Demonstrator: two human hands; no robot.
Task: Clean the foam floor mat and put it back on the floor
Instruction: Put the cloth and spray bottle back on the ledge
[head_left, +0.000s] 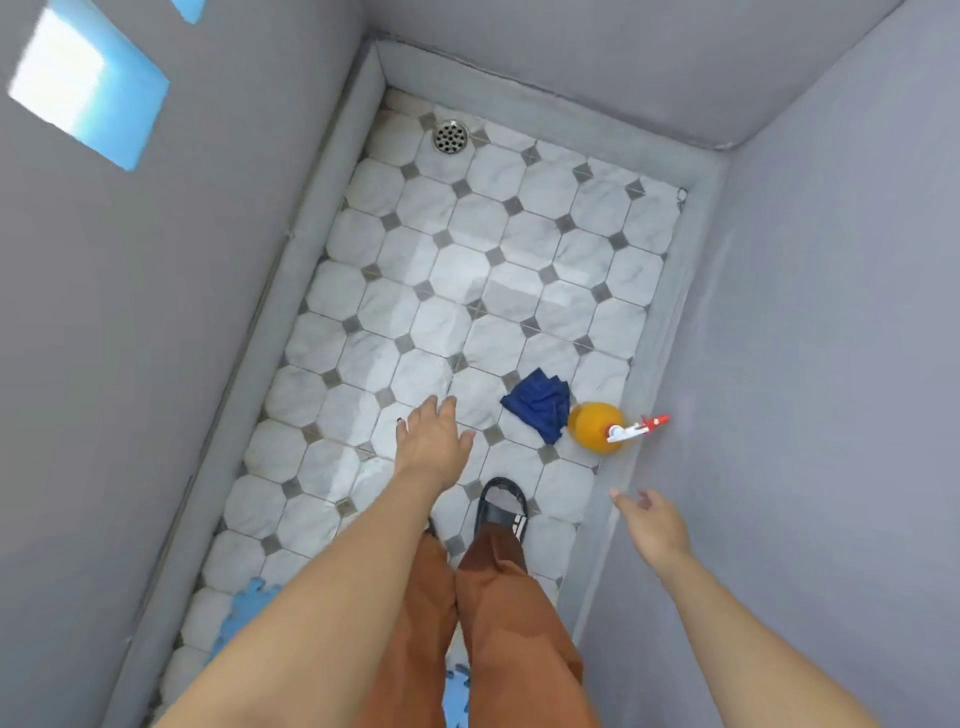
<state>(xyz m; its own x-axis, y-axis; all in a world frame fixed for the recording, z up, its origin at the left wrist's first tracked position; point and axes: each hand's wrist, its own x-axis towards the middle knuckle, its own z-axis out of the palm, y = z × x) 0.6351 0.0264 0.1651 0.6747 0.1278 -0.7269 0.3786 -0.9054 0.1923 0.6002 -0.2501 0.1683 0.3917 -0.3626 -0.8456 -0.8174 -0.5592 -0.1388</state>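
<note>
A light blue foam mat (240, 618) with jigsaw edges lies on the tiled floor near my feet, mostly hidden behind my left arm and legs; another bit of it shows between my legs at the bottom. My left hand (432, 441) reaches forward over the tiles with relaxed fingers, holding nothing. My right hand (652, 522) hangs near the right wall, fingers loosely spread, empty. A crumpled dark blue cloth (539, 404) lies on the floor, and an orange spray bottle (597, 427) with a white and red trigger stands beside it against the right curb.
Grey walls close in a narrow stall with a raised grey curb (291, 291) along the sides and back. A round metal drain (451, 136) sits in the far left corner. My foot in a black sandal (501, 512) stands on the tiles.
</note>
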